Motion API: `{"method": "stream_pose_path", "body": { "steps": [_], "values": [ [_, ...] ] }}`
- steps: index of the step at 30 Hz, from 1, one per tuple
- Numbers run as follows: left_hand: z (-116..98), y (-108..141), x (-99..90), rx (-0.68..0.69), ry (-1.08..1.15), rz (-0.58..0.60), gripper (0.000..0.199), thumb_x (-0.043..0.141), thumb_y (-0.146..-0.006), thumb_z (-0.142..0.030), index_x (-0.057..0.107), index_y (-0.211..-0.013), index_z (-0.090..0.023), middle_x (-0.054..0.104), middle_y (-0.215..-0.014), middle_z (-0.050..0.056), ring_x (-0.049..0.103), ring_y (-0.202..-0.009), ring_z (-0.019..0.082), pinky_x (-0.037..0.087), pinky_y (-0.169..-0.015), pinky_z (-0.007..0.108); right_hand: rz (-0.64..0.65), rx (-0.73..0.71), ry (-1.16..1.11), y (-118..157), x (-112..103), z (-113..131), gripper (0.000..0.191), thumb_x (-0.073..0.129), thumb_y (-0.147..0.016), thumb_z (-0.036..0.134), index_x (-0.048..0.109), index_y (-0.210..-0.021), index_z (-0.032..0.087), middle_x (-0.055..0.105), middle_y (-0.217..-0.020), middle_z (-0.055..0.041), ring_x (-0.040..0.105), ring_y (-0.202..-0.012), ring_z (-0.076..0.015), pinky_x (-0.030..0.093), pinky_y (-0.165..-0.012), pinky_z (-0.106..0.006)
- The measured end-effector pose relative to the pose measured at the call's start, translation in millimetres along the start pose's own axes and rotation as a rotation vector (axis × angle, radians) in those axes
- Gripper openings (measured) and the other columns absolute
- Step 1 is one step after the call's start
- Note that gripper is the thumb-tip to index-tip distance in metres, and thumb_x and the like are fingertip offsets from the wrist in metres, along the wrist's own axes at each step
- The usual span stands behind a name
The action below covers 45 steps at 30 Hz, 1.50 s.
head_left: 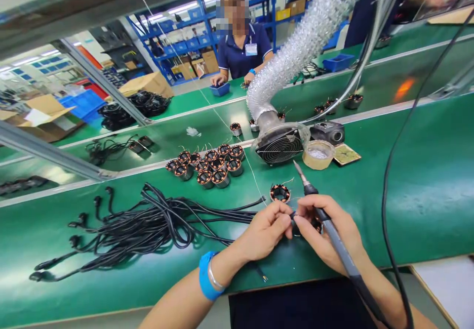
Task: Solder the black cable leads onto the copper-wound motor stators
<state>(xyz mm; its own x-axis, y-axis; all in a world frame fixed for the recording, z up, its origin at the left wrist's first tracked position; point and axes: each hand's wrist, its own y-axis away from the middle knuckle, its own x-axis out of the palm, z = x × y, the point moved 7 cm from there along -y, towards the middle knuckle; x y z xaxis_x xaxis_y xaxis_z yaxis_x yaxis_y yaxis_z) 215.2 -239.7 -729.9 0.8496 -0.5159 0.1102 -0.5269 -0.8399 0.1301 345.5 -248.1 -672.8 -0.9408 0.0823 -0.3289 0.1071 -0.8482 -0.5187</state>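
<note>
My right hand is closed around a soldering iron, its bare metal tip pointing up and away. The thumb and forefinger of that hand also reach the dark piece at my left fingertips. My left hand is closed in a pinch on this piece, which looks like the end of a black cable; fingers partly hide it. Just beyond stands a motor stator with copper windings and thin wire ends. Another stator is mostly covered by my right hand. A cut cable end with bare wires sticks out below my left wrist.
Black cables with plugs lie heaped at left. Several stators cluster behind them. A fume extractor fan on a silver duct, tape roll, sponge tray and iron holder stand ahead. A co-worker sits opposite.
</note>
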Motion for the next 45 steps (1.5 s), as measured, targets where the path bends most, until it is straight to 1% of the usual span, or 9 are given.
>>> {"method": "stream_pose_path", "body": {
  "steps": [5, 11, 16, 21, 27, 34, 38, 40, 45],
  "values": [
    [-14, 9, -5.3, 0.150, -0.211, -0.175, 0.028, 0.048, -0.100, -0.046, 0.051, -0.095, -0.019, 0.059, -0.080, 0.001, 0.053, -0.075, 0.013, 0.042, -0.073, 0.027, -0.060, -0.012, 0.018, 2, -1, 2, 0.024, 0.065, -0.088, 0.018, 0.058, -0.108, 0.027, 0.067, -0.085, 0.0030, 0.064, -0.063, -0.0095, 0.057, -0.064, -0.019],
    [0, 8, -1.1, 0.079, -0.105, -0.103, 0.037, 0.042, -0.100, -0.054, 0.049, -0.091, -0.019, 0.054, -0.066, -0.003, 0.040, -0.055, 0.010, 0.032, -0.055, 0.023, -0.023, 0.010, -0.093, 1, 6, -3, 0.026, 0.063, -0.089, 0.016, 0.056, -0.111, 0.026, 0.067, -0.086, 0.0023, 0.065, -0.066, -0.0092, 0.058, -0.065, -0.018],
    [3, 9, -1.2, 0.103, 0.097, -0.196, 0.039, 0.054, -0.094, -0.058, 0.049, -0.092, -0.019, 0.045, -0.068, -0.005, 0.038, -0.059, 0.008, 0.031, -0.057, 0.021, -0.124, -0.011, 0.026, 4, 12, 8, 0.019, 0.063, -0.088, 0.015, 0.057, -0.104, 0.025, 0.064, -0.081, 0.0027, 0.063, -0.063, -0.0095, 0.056, -0.060, -0.018],
    [3, 7, 0.7, 0.030, 0.371, -0.225, 0.045, 0.059, -0.089, -0.063, 0.041, -0.085, -0.021, 0.022, -0.053, -0.013, 0.013, -0.044, 0.005, 0.015, -0.042, 0.018, -0.236, -0.035, 0.117, 16, 23, 15, 0.018, 0.064, -0.090, 0.015, 0.058, -0.105, 0.022, 0.064, -0.081, 0.0022, 0.064, -0.065, -0.0097, 0.057, -0.063, -0.019],
    [13, 3, -1.9, -0.101, 0.452, -0.221, 0.051, 0.062, -0.083, -0.067, 0.037, -0.083, -0.023, 0.023, -0.050, -0.014, 0.009, -0.041, 0.005, 0.010, -0.039, 0.018, -0.241, -0.159, 0.215, 25, 29, 22, 0.021, 0.066, -0.089, 0.010, 0.059, -0.105, 0.021, 0.068, -0.084, -0.0009, 0.067, -0.069, -0.0133, 0.058, -0.067, -0.024],
    [-12, 7, -14.2, -0.069, -0.273, -0.099, 0.033, 0.047, -0.097, -0.047, 0.051, -0.081, -0.018, 0.053, -0.076, 0.000, 0.048, -0.069, 0.013, 0.043, -0.067, 0.026, -0.042, -0.293, 0.205, 11, 17, 33, 0.031, 0.069, -0.085, 0.010, 0.057, -0.112, 0.019, 0.068, -0.094, -0.0057, 0.064, -0.082, -0.0185, 0.055, -0.075, -0.032],
    [-25, 11, -5.8, 0.013, -0.443, -0.025, 0.025, 0.040, -0.097, -0.025, 0.062, -0.106, -0.018, 0.067, -0.116, 0.008, 0.059, -0.107, 0.022, 0.043, -0.098, 0.034, 0.165, -0.367, 0.153, -9, 24, 37, 0.021, 0.059, -0.091, 0.009, 0.058, -0.108, 0.020, 0.067, -0.087, -0.0029, 0.059, -0.075, -0.0163, 0.052, -0.069, -0.029],
    [-26, 12, -5.9, -0.015, -0.483, -0.028, 0.028, 0.038, -0.098, -0.026, 0.061, -0.111, -0.018, 0.067, -0.118, 0.009, 0.060, -0.107, 0.022, 0.044, -0.098, 0.035, 0.233, -0.408, 0.186, -14, 27, 34, 0.019, 0.053, -0.093, 0.007, 0.059, -0.106, 0.020, 0.065, -0.081, -0.0018, 0.054, -0.069, -0.0155, 0.049, -0.064, -0.029],
    [-24, 10, -17.3, -0.119, -0.646, -0.050, 0.024, 0.039, -0.099, -0.036, 0.055, -0.094, -0.018, 0.063, -0.085, 0.003, 0.057, -0.079, 0.018, 0.045, -0.072, 0.031, 0.305, -0.308, 0.247, -18, 18, 9, 0.024, 0.050, -0.096, 0.008, 0.057, -0.115, 0.020, 0.067, -0.092, -0.0029, 0.059, -0.074, -0.0145, 0.051, -0.067, -0.027]
  ]
}}
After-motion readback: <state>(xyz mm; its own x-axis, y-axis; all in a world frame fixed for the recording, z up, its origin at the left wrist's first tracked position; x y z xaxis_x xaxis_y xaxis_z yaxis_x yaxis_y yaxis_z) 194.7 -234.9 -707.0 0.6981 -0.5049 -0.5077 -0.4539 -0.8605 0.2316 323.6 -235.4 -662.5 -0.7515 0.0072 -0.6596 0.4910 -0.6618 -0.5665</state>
